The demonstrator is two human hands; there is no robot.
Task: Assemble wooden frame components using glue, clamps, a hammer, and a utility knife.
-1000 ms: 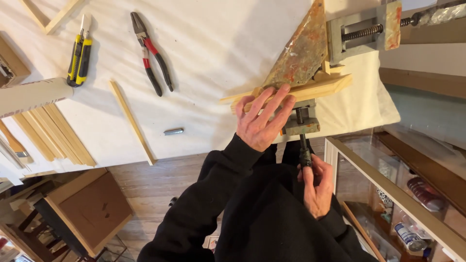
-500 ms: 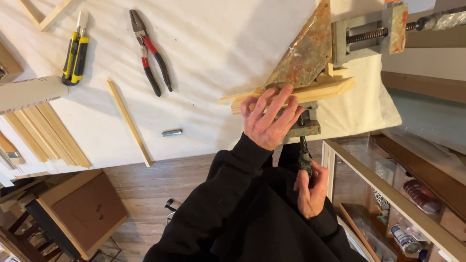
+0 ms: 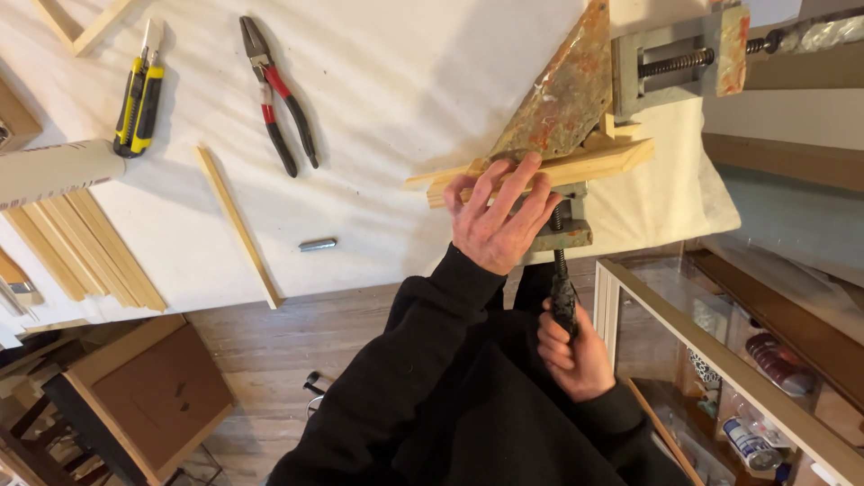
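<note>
Fingers (image 3: 504,184) of the left hand (image 3: 500,220) are spread out flat and pressing down on the wood strips (image 3: 576,168), not wrapped around anything, just pinning them to the counter (image 3: 387,117) at its near edge. Going from the left: a bundle of thin slats (image 3: 85,243) lies at the counter's left side, with a yellow and black knife (image 3: 137,103) above it. Next comes a single loose slat (image 3: 238,225) lying diagonally, then red-handled pliers (image 3: 279,94), and a small metal pin (image 3: 317,244) near the edge. The wood strips sit under a rusty, paint-spattered triangular plate (image 3: 562,94), touching it, and a grey clamp (image 3: 565,236) grips the counter edge right below them. The right hand (image 3: 576,351) is down below the counter edge, closed tight around the clamp's dark screw handle (image 3: 563,301). Further right, a second vise (image 3: 684,58) with a threaded rod sits at the top corner.
</note>
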